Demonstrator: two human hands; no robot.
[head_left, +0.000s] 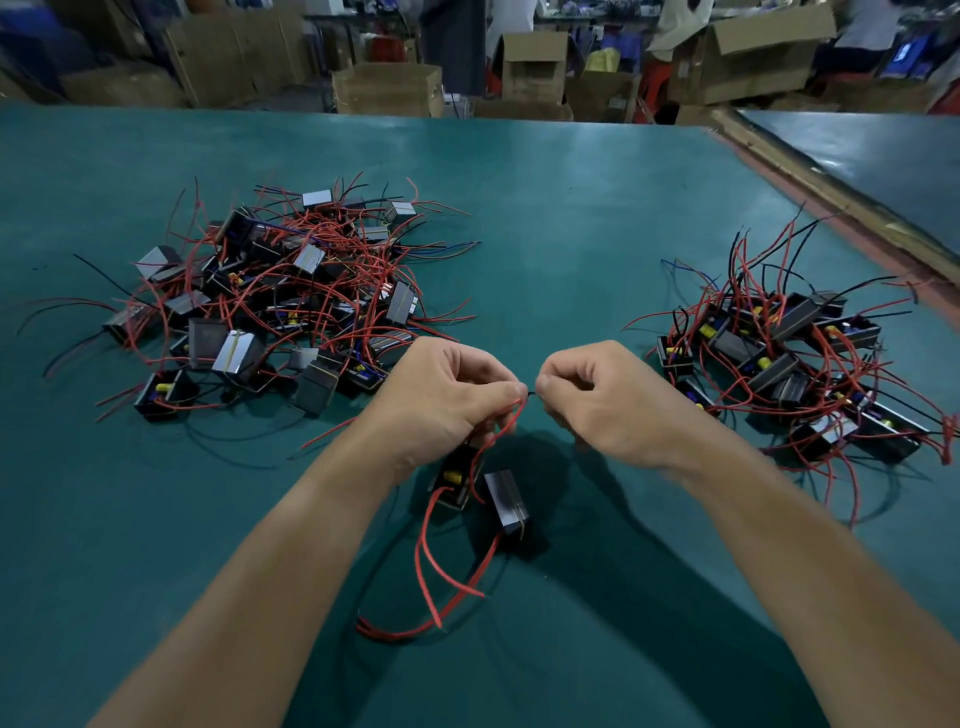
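– Well, what have those two hands got hold of, there in the middle of the frame?

– A short stretch of black wire (530, 396). The left hand (447, 400) and the right hand (597, 400) meet almost fingertip to fingertip, each pinching one end between thumb and forefinger. Only a sliver of the wire shows between them.

– And the other fingers?

– Curled in on both hands, nothing spread. A red wire (511, 415) also comes out of the left hand's pinch, runs down under its palm and loops toward the bottom of the frame.

– Where does it lead?

– Down to a small black open module (456, 483) with a yellow part inside, just below the left wrist. The wrist hides its upper edge, so I cannot tell whether it hangs from the wires or rests on the table (571, 234). Just right of it is a closed module (506, 501), grey face up.

– Are the hands touching the heaps?

– No, they are apart from both. The left pile (270, 296), a tangle of modules and red leads, fills the left middle of the frame; the right pile (789, 358) sits at the right edge. Cardboard boxes (387, 88) line the top, beyond the green table.
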